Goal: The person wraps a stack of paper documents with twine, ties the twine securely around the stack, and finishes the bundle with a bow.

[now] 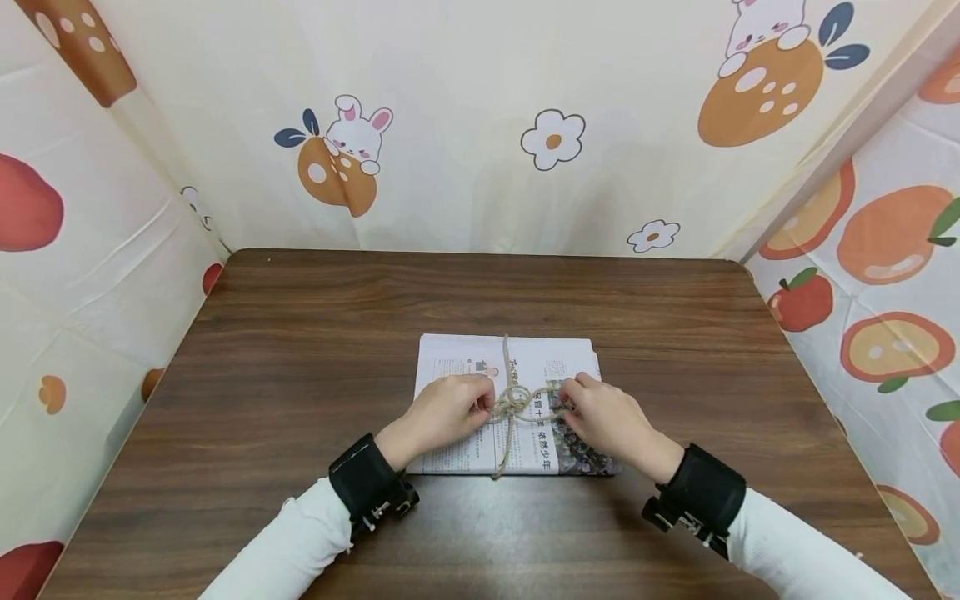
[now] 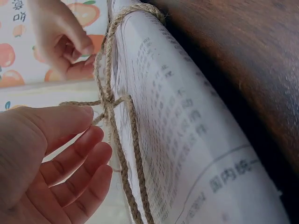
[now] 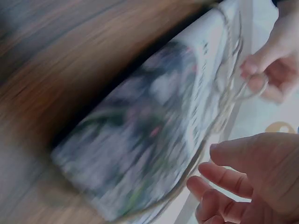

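Note:
A stack of folded newspapers [image 1: 457, 358] lies on the wooden table, bound crosswise with twine [image 1: 507, 446] that meets in a looped knot [image 1: 513, 402] on top. My left hand [image 1: 450, 410] is left of the knot and pinches a small loop of the twine between thumb and forefinger, seen at the upper right of the right wrist view. Over the stack's right part, my right hand [image 1: 606, 417] is at the end of another loop. In the right wrist view its thumb [image 3: 233, 151] and forefinger stand apart beside the twine. That view is blurred.
The brown table [image 1: 315, 317] reaches around the stack on all sides. A cream cloth [image 1: 450, 125] with rabbit and flower prints hangs behind it. Fruit-print cloths [image 1: 892, 350] stand at both sides. Each wrist wears a black band [image 1: 365, 479] with a camera.

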Demonstrator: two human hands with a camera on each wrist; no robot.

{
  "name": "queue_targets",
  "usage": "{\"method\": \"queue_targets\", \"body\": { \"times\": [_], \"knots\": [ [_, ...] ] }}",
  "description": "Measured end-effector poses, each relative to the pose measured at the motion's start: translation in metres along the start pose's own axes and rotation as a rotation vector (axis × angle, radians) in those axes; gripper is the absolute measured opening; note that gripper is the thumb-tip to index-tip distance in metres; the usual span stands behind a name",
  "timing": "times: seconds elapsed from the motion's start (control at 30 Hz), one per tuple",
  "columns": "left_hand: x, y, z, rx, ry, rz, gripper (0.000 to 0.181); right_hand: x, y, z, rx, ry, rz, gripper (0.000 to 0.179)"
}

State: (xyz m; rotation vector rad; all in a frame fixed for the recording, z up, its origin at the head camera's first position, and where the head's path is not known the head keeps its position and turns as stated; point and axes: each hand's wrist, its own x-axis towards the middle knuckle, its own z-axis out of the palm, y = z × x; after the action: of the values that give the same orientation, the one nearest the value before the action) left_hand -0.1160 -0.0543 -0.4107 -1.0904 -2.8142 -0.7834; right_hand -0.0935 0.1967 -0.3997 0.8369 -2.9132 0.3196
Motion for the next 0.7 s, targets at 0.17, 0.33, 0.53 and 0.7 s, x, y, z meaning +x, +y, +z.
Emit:
{"method": "queue_targets", "body": {
  "times": [0.17,0.33,0.53,0.7],
  "knots": [
    [0.0,0.001,-0.001,0.0,-0.007,-0.004,0.012,0.01,-0.018,0.007,0.009,0.051,-0.075,0.014],
    [0.001,0.001,0.0,0.003,-0.019,0.0,0.012,0.012,-0.027,0.016,0.024,0.04,-0.115,0.013],
    [0.004,0.002,-0.002,0.006,-0.049,-0.025,0.011,0.012,-0.026,0.022,0.058,0.035,-0.117,0.012],
    [0.008,0.0,-0.005,0.017,-0.033,-0.045,0.014,0.012,-0.024,0.023,0.076,0.036,-0.128,0.012]
  ]
}}
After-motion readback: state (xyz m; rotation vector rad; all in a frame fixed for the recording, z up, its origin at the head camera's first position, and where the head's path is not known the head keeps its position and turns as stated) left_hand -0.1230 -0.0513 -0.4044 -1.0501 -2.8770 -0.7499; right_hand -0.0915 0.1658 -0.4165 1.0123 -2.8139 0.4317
